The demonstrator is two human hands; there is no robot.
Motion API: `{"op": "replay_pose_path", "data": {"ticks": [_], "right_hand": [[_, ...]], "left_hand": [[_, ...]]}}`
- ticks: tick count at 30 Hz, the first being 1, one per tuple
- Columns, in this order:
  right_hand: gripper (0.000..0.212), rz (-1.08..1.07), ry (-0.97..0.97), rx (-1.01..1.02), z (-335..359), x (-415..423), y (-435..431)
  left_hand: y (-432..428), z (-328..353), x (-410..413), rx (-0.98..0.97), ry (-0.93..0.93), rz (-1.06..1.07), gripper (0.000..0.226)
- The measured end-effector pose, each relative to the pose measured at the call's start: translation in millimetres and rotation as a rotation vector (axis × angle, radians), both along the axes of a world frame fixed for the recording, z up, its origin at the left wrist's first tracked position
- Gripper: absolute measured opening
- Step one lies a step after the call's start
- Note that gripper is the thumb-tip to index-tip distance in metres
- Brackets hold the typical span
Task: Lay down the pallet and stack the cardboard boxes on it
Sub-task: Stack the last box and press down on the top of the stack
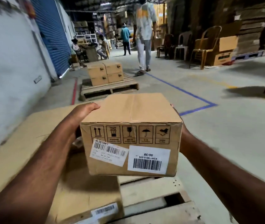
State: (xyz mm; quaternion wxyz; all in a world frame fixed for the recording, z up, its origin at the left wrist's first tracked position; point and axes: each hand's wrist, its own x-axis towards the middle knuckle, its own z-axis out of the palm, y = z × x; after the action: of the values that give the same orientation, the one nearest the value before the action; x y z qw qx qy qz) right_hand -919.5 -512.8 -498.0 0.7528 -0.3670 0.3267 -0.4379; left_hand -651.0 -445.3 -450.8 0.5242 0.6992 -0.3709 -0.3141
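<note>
From the head camera, a cardboard box (131, 135) is held up in front of the person, clear of everything below it, with both bare hands pressed against its opposite sides. The left hand (81, 115) wraps the left upper edge, its fingers lying over the top face; the right hand (181, 126) is mostly hidden behind the right side, only a fingertip and the wrist showing, so each grip is closed on the box. The near face of the box carries a row of printed handling symbols and two white barcode labels (148, 160). Directly beneath it lies a near wooden pallet (159, 196) with other cartons (47, 152) resting on its left part. Farther ahead on the concrete floor (209, 135), a second pallet (110, 88) lies flat with four stacked boxes (105, 73) set toward its back left. A blue line (185, 92) is taped across the floor to the right of it. A person in light clothes (143, 34) stands beyond, back to the camera, and plastic chairs (204, 46) stand along the right beside tall stacks of flattened cardboard.
</note>
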Motion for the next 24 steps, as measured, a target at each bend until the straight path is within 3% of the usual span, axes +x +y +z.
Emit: {"op": "replay_pose_path", "data": {"ticks": [4,9,14,21,24], "right_hand": [[0.054,0.134,0.061,-0.03,-14,48,27],[0.048,0.277,0.009,-0.039,-54,99,33],[0.047,0.399,0.059,0.047,-93,147,23],[0.044,0.42,0.226,0.11,-124,196,-3],[0.039,0.37,0.315,0.1,-130,205,-12]], "left_hand": [[50,-2,42,-0.061,-0.179,-0.012,0.012],[90,-50,95,0.038,-0.221,-0.026,0.029],[109,-99,122,0.11,-0.222,0.004,0.025],[105,-144,156,0.419,-0.719,-0.057,0.049],[100,-144,153,0.496,-0.813,-0.133,0.062]]}}
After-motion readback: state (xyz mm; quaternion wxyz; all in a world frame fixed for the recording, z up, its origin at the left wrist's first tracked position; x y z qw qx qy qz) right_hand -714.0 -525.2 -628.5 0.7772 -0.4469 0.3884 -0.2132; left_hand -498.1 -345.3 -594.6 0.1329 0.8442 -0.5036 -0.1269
